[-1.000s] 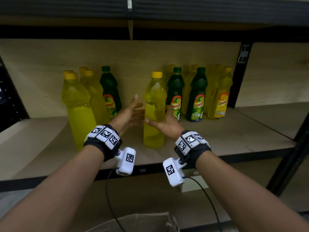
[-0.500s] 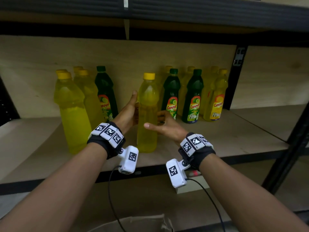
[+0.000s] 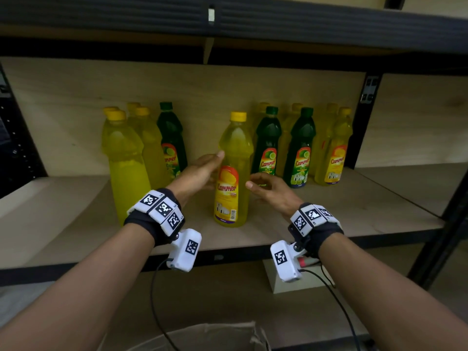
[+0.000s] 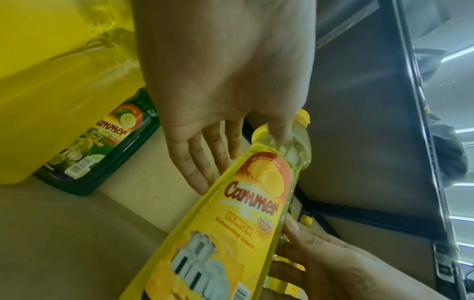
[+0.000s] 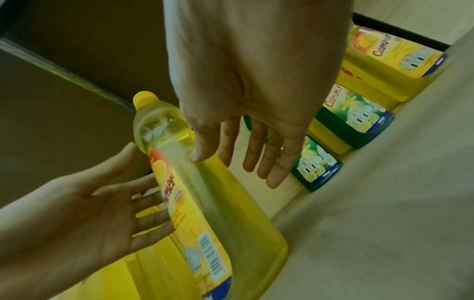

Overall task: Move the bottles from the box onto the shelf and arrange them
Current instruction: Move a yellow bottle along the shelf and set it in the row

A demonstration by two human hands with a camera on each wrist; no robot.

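A yellow Cammer lemon bottle (image 3: 234, 171) stands upright on the wooden shelf (image 3: 329, 224), label toward me. My left hand (image 3: 210, 171) lies flat against its left side with straight fingers. My right hand (image 3: 258, 183) is at its right side, fingers relaxed. In the left wrist view the left hand (image 4: 241, 162) has its thumb at the bottle's shoulder (image 4: 295, 146). In the right wrist view the right hand (image 5: 236, 168) touches the bottle (image 5: 218, 203) with its thumb, the other fingers spread past it. Neither hand curls round it.
Yellow bottles (image 3: 126, 160) and a green one (image 3: 172, 138) stand at the left. Green bottles (image 3: 268, 138) and yellow ones (image 3: 334, 153) line the back right. A black post (image 3: 443, 224) bounds the shelf on the right. The box's flap (image 3: 202, 335) shows below.
The middle yellow bottle has been turned, and its label now faces me. Both hands have stayed on either side of it. The view has moved closer.
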